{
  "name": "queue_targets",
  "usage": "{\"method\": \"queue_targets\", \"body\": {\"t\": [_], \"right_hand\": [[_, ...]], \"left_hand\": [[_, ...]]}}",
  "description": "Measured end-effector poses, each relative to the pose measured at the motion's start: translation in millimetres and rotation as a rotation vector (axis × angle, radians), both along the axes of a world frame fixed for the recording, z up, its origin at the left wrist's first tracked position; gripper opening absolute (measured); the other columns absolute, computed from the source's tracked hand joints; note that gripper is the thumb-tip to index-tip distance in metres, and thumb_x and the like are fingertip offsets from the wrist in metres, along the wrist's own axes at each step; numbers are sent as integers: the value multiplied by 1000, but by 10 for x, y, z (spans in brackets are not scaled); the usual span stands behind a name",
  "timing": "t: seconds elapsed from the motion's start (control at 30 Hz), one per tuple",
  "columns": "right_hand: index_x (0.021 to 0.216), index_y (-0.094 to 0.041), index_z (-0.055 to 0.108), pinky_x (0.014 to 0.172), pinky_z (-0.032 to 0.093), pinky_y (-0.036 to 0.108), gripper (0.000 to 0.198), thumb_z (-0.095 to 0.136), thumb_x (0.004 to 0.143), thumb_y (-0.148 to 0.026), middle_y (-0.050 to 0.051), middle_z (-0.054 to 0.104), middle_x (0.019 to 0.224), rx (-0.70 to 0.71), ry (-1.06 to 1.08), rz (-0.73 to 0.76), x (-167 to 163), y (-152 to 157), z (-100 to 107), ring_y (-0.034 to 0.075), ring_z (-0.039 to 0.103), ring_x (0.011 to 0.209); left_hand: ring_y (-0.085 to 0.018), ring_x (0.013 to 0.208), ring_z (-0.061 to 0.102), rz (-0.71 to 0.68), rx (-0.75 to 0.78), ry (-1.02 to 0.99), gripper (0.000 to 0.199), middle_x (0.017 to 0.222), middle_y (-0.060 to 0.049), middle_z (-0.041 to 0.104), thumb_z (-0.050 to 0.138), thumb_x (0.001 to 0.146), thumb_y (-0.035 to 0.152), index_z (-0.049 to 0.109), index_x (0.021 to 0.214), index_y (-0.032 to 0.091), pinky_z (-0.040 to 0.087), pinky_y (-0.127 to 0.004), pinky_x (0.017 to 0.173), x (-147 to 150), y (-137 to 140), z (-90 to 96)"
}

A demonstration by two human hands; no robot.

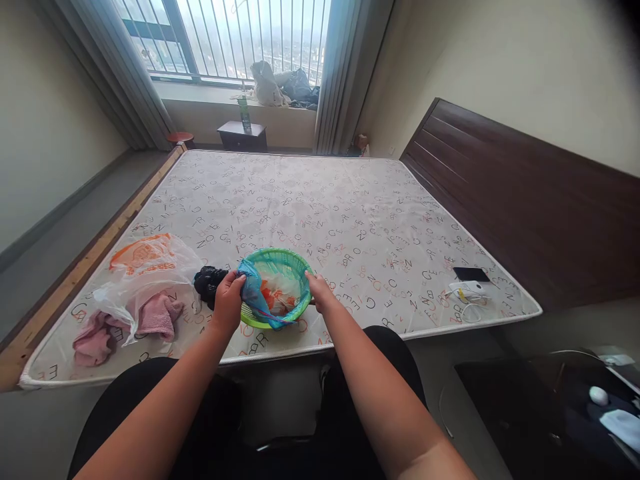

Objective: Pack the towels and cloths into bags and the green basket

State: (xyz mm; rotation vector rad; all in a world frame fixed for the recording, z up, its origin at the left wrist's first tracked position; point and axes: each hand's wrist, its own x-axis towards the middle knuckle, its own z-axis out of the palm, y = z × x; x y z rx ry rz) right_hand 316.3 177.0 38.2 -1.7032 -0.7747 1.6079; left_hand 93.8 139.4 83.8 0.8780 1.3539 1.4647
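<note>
A green plastic basket rests near the mattress's front edge, with a thin blue plastic bag spread over its near-left rim and inside it. My left hand pinches the bag at the basket's left side. On the other side, my right hand is closed on the right rim, thumb on top, the fingers mostly hidden; whether it also grips the bag I cannot tell. Crumpled white and orange plastic lies in the basket. Just left of my left hand sits a bunched black plastic bag.
On the mattress, a white bag with orange print and a pink towel lie at left. A black phone and a white device with a cable lie at right. A dark headboard stands beyond.
</note>
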Motion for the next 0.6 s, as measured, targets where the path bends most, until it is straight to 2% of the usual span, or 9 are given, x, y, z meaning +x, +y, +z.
{"method": "queue_targets", "body": {"t": [0.13, 0.27, 0.37, 0.5, 0.57, 0.6], "right_hand": [[114, -26, 54, 72, 59, 39, 32, 48, 96, -52, 7, 63, 126, -50, 131, -41, 2, -7, 45, 20, 66, 94], [107, -25, 56, 75, 57, 35, 26, 52, 95, -47, 6, 65, 118, -39, 103, -13, -4, -15, 38, 18, 64, 94], [103, -24, 56, 73, 55, 33, 21, 55, 93, -43, 4, 67, 109, -8, 62, 41, -28, -27, -1, 16, 64, 88], [105, -24, 58, 69, 54, 32, 22, 55, 92, -42, 2, 68, 95, 15, 38, 129, -99, -69, -54, 16, 63, 76], [106, -24, 59, 69, 54, 32, 23, 54, 93, -42, 2, 69, 95, 3, 52, 162, -138, -98, -53, 17, 64, 77], [106, -24, 60, 70, 53, 32, 24, 53, 93, -43, 2, 69, 96, -4, 56, 172, -154, -112, -44, 17, 65, 78]], "left_hand": [[-12, 62, 55, 81, -40, -123, 34, 72, 3, 62, 74, 70, 42, 64, 89, 17, 47, -23, 63, -35, 58, -25], [-12, 68, 59, 99, -15, -142, 42, 80, 1, 66, 77, 71, 48, 67, 99, 18, 50, -23, 67, -96, 95, -70], [-13, 71, 60, 75, 1, -47, 45, 83, 0, 69, 77, 73, 50, 71, 102, 17, 50, -24, 69, -105, 83, -73], [-19, 82, 65, 6, 6, 170, 44, 91, -5, 74, 75, 75, 51, 76, 103, 18, 53, -30, 77, 13, 20, -123], [-23, 84, 67, -90, 25, 311, 38, 90, -6, 75, 73, 77, 48, 78, 102, 19, 54, -34, 80, 130, -45, -153], [-24, 84, 67, -184, 47, 386, 34, 89, -6, 76, 71, 80, 46, 78, 100, 20, 54, -35, 80, 196, -89, -159]]}}
